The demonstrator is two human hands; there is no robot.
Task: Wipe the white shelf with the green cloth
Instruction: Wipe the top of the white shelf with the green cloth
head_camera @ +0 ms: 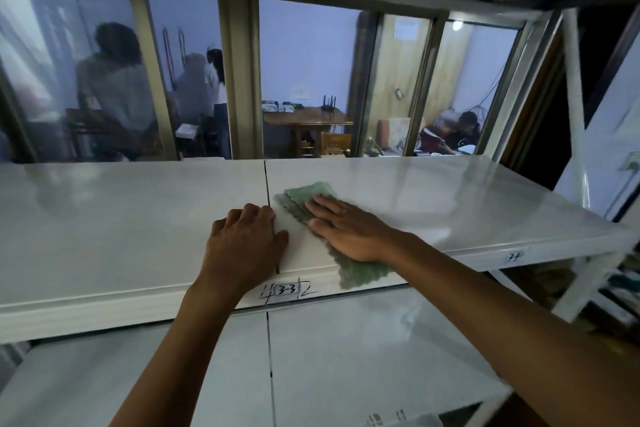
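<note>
The white shelf point(121, 218) runs across the middle of the view, with a dark seam between its two panels near the centre. A green cloth point(299, 199) lies flat on the right panel just past the seam; its near end hangs over the front edge. My right hand point(349, 229) presses flat on the cloth, fingers together and pointing left and away. My left hand point(247, 236) rests on the left panel beside the seam with its fingers curled under, holding nothing.
A handwritten label "3-3" point(285, 290) marks the shelf's front lip. A lower white shelf point(363, 357) sits beneath, another overhead. White uprights point(575, 80) stand at the right. Behind glass panes are several people and a wooden table point(308, 116).
</note>
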